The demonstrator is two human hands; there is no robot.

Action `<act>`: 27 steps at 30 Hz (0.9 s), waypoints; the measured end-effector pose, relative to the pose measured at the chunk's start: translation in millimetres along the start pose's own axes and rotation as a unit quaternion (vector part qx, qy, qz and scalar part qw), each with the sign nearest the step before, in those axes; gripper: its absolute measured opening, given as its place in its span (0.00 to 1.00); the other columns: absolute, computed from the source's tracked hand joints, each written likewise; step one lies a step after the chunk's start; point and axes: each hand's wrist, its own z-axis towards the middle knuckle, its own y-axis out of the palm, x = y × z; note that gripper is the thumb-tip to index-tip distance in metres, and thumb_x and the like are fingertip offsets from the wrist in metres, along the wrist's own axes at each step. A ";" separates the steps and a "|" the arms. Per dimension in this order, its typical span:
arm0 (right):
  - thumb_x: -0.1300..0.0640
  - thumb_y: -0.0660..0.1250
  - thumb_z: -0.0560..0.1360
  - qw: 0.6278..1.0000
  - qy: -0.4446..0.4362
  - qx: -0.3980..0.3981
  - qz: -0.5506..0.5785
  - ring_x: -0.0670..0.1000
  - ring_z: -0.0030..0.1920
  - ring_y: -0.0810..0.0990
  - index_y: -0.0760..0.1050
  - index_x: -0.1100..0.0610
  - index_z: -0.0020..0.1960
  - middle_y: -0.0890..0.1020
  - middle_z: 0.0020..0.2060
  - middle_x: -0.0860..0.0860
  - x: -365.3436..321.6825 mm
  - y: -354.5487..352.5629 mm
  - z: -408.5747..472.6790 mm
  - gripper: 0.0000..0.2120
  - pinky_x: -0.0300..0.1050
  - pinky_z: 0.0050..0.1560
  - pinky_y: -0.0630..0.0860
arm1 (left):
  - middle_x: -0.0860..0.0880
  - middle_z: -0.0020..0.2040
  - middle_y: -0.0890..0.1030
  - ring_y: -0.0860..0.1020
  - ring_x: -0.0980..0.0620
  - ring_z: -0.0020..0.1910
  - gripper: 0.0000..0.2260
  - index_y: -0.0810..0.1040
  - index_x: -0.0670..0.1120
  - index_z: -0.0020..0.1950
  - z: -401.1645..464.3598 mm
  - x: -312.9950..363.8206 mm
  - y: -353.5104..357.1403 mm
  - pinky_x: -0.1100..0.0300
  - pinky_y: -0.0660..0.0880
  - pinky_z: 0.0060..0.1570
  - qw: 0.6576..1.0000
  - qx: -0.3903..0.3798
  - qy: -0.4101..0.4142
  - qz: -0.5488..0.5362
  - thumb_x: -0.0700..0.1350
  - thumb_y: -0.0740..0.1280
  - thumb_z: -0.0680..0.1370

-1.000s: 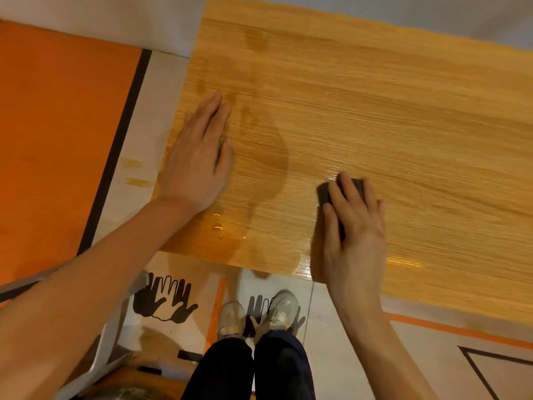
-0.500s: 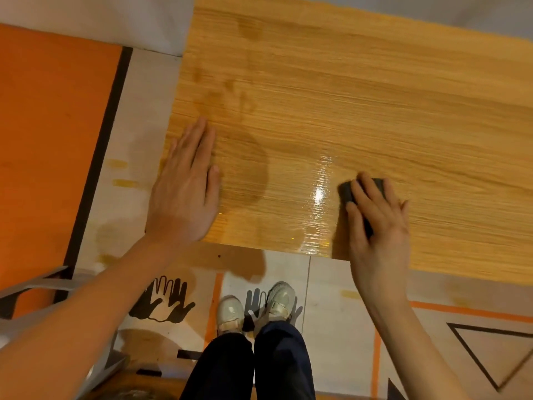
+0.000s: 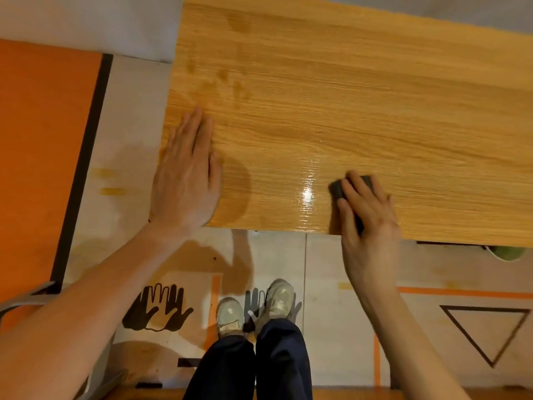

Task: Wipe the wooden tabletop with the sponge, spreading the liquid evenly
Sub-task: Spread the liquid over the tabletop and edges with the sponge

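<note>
The wooden tabletop (image 3: pixel 360 96) fills the upper right of the head view. My right hand (image 3: pixel 364 209) presses a dark grey sponge (image 3: pixel 337 188) onto the wood near the front edge; most of the sponge is hidden under my fingers. A glossy wet patch (image 3: pixel 308 194) shines just left of the sponge. My left hand (image 3: pixel 187 174) lies flat, fingers together, on the table's front left corner, holding nothing. Faint damp prints (image 3: pixel 230 85) mark the wood further back.
The table's front edge (image 3: pixel 274 230) runs just under both wrists. Below it are my legs and pale shoes (image 3: pixel 253 313) on a floor with hand-print and triangle markings. An orange panel (image 3: pixel 43 140) lies at the left. A greenish object (image 3: pixel 507 253) peeks from under the table at right.
My right hand slid the sponge to the right along the front edge, leaving a shiny wet streak. My left hand shifted toward the table's left corner as the view moved back.
</note>
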 end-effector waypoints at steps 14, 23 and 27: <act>0.59 0.63 0.81 0.999 0.031 0.020 0.019 0.51 0.75 0.63 0.74 0.58 0.67 0.74 0.69 0.50 12.8 -10.7 -9.3 0.16 0.54 0.74 0.63 | 0.43 0.83 0.56 0.53 0.47 0.82 0.24 0.56 0.40 0.82 1.0 -0.4 0.8 0.50 0.51 0.81 1.000 -0.001 -0.002 -0.001 0.46 0.51 0.87; 0.58 0.60 0.82 0.983 -0.146 -0.112 0.001 0.55 0.76 0.61 0.71 0.58 0.70 0.71 0.71 0.52 -83.2 61.5 -27.1 0.18 0.52 0.77 0.58 | 0.44 0.83 0.55 0.53 0.47 0.82 0.23 0.57 0.41 0.82 -1.8 1.9 -1.5 0.51 0.50 0.81 1.000 0.003 -0.003 -0.001 0.46 0.50 0.87; 0.58 0.62 0.81 0.986 -0.122 -0.115 0.015 0.50 0.76 0.62 0.72 0.56 0.70 0.71 0.71 0.49 -12.9 9.1 -16.8 0.17 0.46 0.76 0.61 | 0.45 0.83 0.55 0.52 0.48 0.83 0.24 0.56 0.42 0.82 -1.2 2.2 -2.3 0.51 0.49 0.81 1.000 0.002 -0.003 -0.018 0.47 0.51 0.87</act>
